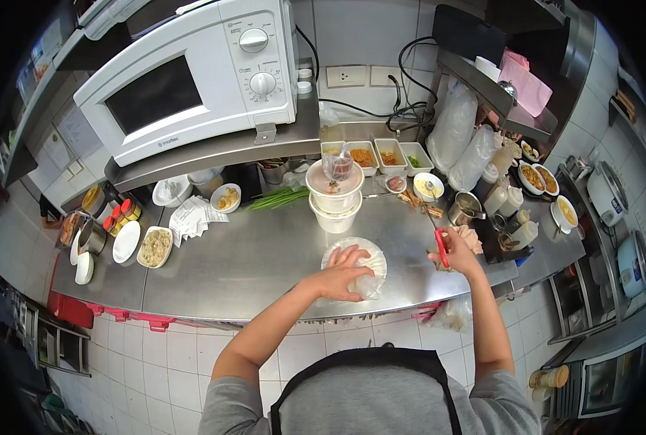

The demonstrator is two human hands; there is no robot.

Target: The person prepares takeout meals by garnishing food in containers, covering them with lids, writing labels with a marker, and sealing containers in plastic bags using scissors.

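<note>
My left hand (pixel 343 275) lies over a round white tub (pixel 334 252) wrapped in clear plastic near the counter's front edge. Its fingers are spread across the top, and bunched clear plastic (pixel 370 287) shows beside the thumb. Off to the right, my right hand (pixel 459 251) is closed around red-handled scissors (pixel 440 248), with the blades pointing away from me. Just behind the wrapped tub stand two stacked white tubs (pixel 335 190); a small clear bag (pixel 339 164) with dark reddish contents sits on the upper one.
A white microwave (pixel 214 80) sits on a raised shelf at back left. Green stalks (pixel 278 197), paper slips (pixel 194 219) and a dish of pale food (pixel 155 247) lie leftward. Food trays (pixel 363 161), a metal pot (pixel 466 209) and squeeze bottles (pixel 511 201) stand at back and right.
</note>
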